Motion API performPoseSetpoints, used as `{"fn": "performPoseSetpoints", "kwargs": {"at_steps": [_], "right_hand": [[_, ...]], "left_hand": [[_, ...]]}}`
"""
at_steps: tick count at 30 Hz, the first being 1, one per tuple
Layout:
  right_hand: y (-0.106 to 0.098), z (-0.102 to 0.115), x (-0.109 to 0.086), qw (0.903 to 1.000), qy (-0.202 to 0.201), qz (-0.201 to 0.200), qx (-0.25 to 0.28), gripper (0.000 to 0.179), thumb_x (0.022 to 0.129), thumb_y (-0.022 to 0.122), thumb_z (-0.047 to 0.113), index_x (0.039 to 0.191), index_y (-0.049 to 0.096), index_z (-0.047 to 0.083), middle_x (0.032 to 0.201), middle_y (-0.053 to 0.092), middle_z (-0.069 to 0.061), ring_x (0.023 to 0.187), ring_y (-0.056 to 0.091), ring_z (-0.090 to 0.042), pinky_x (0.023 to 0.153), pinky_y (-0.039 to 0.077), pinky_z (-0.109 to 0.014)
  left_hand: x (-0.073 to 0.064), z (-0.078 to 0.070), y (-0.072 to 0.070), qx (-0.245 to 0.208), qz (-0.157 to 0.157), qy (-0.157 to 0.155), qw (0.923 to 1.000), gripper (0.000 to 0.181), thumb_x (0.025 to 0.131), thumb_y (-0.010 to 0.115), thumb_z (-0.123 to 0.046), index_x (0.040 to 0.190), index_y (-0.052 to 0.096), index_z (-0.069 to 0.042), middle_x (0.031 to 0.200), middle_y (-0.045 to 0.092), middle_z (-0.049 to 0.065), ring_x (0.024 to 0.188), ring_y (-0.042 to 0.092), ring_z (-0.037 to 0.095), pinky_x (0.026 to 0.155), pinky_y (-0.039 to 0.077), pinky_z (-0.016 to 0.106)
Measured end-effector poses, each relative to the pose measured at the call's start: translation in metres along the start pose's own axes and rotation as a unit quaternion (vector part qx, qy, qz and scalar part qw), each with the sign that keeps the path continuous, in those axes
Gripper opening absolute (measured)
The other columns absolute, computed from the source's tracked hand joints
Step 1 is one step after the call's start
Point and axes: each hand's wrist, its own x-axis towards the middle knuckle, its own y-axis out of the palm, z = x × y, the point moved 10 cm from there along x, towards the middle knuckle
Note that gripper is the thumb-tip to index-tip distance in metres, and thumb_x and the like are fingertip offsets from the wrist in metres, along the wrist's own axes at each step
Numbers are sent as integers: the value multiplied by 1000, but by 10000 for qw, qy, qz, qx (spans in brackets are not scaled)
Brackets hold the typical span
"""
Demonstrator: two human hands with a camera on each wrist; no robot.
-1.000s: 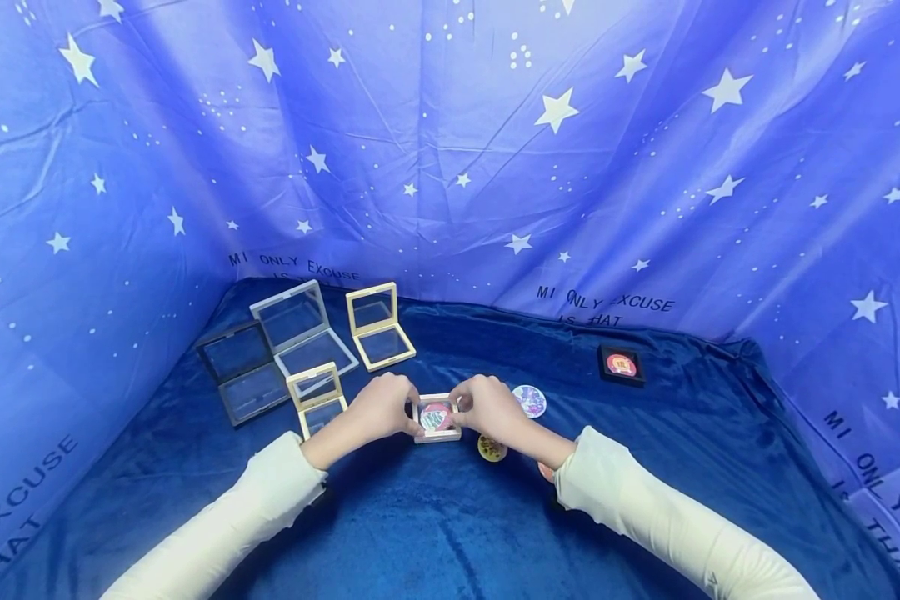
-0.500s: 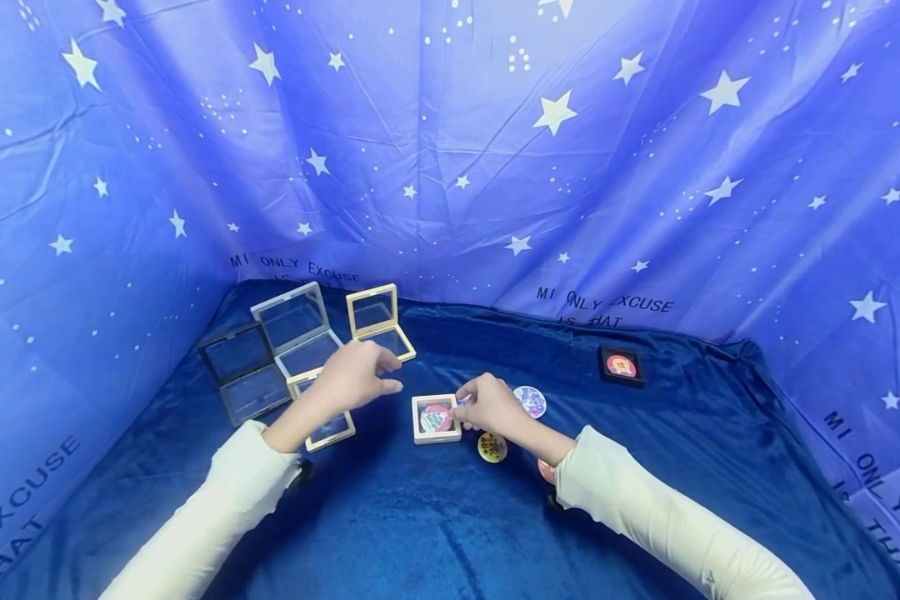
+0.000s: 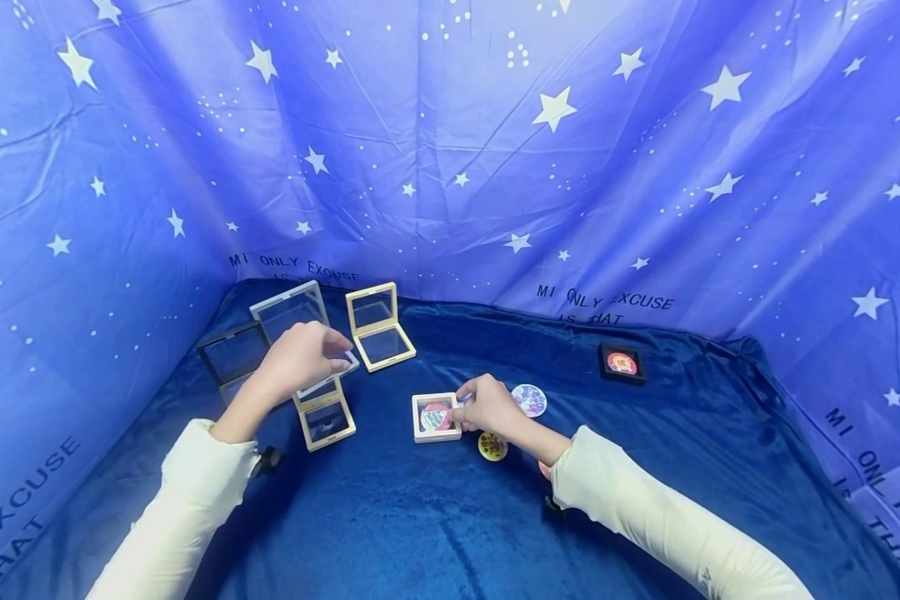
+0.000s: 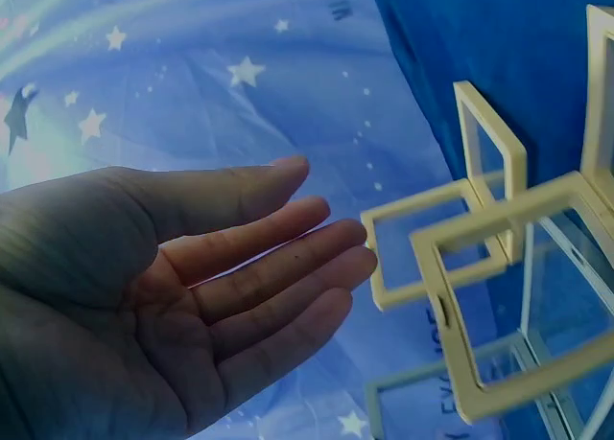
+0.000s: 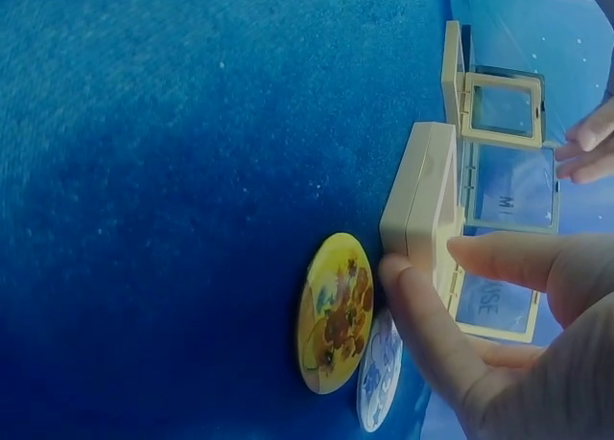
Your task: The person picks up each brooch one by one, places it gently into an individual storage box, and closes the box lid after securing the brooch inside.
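My right hand pinches the right edge of a small cream display frame, which lies closed on the cloth with a round red, green and white badge inside. In the right wrist view the thumb and a finger sit at the corner of that frame. My left hand hovers over the group of opened frames, its fingers extended and holding nothing, as the left wrist view shows. Below it stands a small cream frame, opened on its hinge. Beside my right hand lie a yellow floral badge and a purple-white badge.
Another opened cream frame stands behind. A grey frame and a black frame, both opened, are partly covered by my left hand. A black frame with a red badge lies far right. An orange badge peeks out by my right wrist.
My left hand has let go of the closed cream frame and moved left over the opened frames. My right hand has stayed at the closed frame's right edge.
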Motion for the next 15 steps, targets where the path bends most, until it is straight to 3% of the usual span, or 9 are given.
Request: {"fn": "performPoseSetpoints", "kwargs": {"at_steps": [15], "right_hand": [[2,1,-2,9998,-56,-178,-100,34,80,83,7,110,71,-3,63,67,-3,51,61,-7,52,46,-20]], "left_hand": [[-3,32,-4,-160,440,-273,9985,29,91,74,-8,116,73,5,114,75,22,103,72,36,90,58,49]]}}
